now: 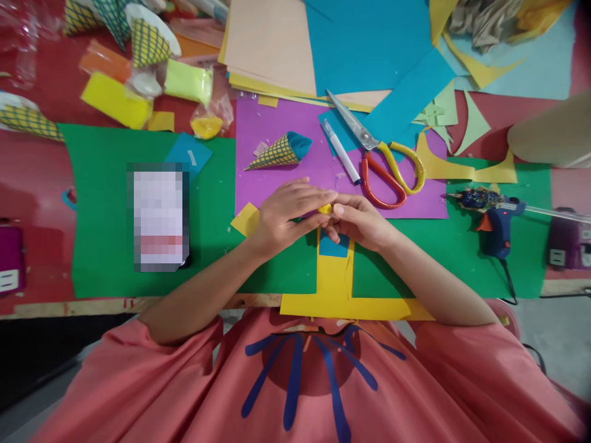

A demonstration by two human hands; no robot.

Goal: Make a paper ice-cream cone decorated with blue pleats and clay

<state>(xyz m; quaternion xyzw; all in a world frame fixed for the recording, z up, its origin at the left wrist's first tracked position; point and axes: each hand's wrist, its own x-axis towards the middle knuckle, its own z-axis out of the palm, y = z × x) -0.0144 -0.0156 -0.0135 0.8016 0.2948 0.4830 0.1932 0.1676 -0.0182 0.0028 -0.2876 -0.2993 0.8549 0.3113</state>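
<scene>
A small yellow piece (325, 209), possibly modelling clay, shows between my hands over the green sheet (277, 271). The fingers of my left hand (289, 212) are closed on it. My right hand (362, 218) meets it from the other side, thumb and fingers pinched at its edge. Just beyond my hands, a paper cone (277, 152) with a yellow and green grid and a blue inside lies on the purple sheet (258, 197). A white marker (340, 151) and scissors (369, 144) with red and yellow handles lie near my right hand.
A blue glue gun (496, 215) with a glue stick lies at the right. At the left is a phone (159, 218) with a blurred screen. Bagged yellow clay (115, 101), more cones (150, 40) and stacked paper (268, 46) lie at the back. A pale cylinder (554, 132) stands far right.
</scene>
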